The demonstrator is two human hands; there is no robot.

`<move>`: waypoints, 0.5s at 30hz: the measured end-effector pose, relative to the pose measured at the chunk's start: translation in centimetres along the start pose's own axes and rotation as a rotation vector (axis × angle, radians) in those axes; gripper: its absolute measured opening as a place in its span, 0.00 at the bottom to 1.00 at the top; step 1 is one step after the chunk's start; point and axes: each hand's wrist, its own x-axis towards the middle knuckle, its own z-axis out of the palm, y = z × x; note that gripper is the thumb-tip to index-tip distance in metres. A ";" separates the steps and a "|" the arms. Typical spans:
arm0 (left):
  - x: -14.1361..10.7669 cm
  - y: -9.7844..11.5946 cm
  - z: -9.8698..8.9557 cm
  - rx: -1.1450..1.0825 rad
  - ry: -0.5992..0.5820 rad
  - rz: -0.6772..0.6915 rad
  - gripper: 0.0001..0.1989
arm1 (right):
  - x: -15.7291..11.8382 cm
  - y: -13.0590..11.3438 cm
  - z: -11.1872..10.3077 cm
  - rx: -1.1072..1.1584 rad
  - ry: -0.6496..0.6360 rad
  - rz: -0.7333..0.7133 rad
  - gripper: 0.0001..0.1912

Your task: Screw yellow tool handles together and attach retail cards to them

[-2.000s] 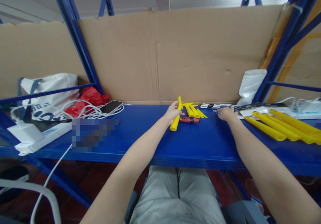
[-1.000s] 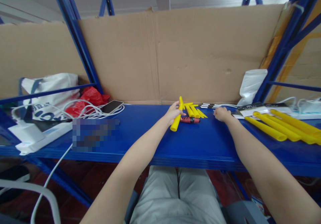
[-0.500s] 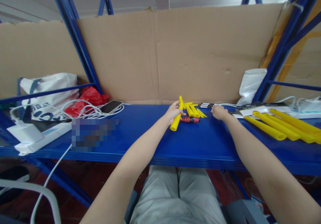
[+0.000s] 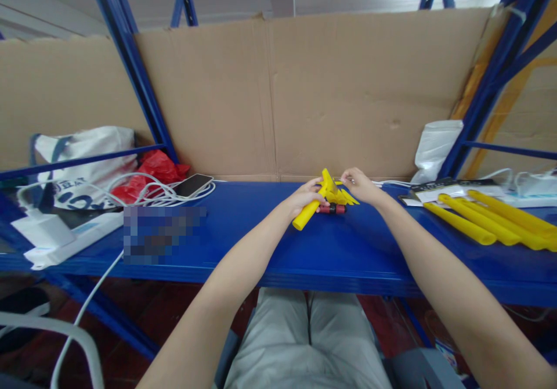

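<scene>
My left hand (image 4: 308, 196) is closed around a yellow tube (image 4: 303, 219), whose round lower end points towards me and whose upper end tilts away to the right. Just right of that upper end, my right hand (image 4: 359, 186) is closed in a pinch; what its fingertips hold, if anything, is too small to make out. Between the hands lie several yellow cut pieces (image 4: 349, 197), partly covered by the tube and fingers. A red and black handle-like tool (image 4: 334, 209) rests on the blue table (image 4: 331, 249) just in front of them.
Several long yellow tubes (image 4: 487, 226) lie at the right, by black and white packets (image 4: 439, 190) and a white pouch (image 4: 436, 148). Leftward are a phone (image 4: 194, 185), coiled white cables (image 4: 150, 198), a red bag (image 4: 159, 168) and a power strip (image 4: 82, 244). Cardboard (image 4: 331, 98) stands behind.
My right hand has moved left from beside the white and black sticks to near the tube's upper end. The tube in my left hand has tilted further to the right.
</scene>
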 end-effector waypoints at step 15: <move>-0.5 0.0 0.3 0.067 -0.084 -0.003 0.43 | -0.3 -2.1 0.2 -0.026 -0.048 -0.003 0.05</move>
